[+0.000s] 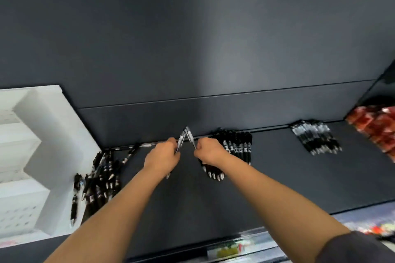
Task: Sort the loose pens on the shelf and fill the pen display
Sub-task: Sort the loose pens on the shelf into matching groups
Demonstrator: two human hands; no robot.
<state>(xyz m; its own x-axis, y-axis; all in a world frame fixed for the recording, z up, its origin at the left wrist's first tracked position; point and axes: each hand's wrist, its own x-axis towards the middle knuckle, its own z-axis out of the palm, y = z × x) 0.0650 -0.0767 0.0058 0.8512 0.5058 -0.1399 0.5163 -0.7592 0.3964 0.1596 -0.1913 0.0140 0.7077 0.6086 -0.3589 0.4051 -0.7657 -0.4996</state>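
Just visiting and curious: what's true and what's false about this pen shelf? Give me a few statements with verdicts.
1. The left hand grips a clear pen, the right hand a second clear pen. True.
2. The shelf is white. False: it is dark; the pen display at the left is white.
3. A jumbled pile of pens lies beside the pen display. True.
4. Red packets sit at the shelf's left end. False: they are at the right end.

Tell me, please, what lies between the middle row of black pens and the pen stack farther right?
Nothing: the head view shows only bare dark shelf there.
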